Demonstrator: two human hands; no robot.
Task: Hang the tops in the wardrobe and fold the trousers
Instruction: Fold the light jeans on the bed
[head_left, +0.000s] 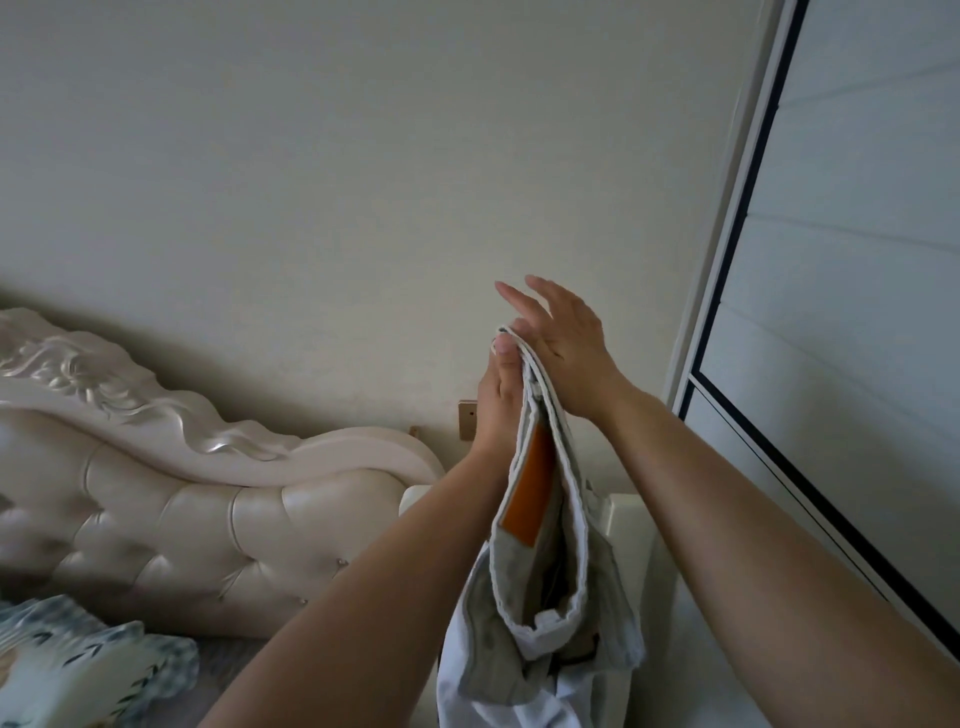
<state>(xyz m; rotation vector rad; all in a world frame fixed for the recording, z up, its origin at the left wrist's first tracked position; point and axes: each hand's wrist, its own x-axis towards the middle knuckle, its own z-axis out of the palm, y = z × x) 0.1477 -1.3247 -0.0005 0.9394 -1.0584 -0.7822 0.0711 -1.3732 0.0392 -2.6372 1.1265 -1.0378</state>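
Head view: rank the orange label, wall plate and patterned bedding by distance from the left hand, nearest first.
1. Orange label: on the trousers, just below the left hand.
2. Wall plate: on the wall behind it.
3. Patterned bedding: far lower left.

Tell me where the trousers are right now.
In the head view the trousers hang right of centre, gripped at the top by the left hand, the right hand flat against them, between the headboard and the wardrobe door.
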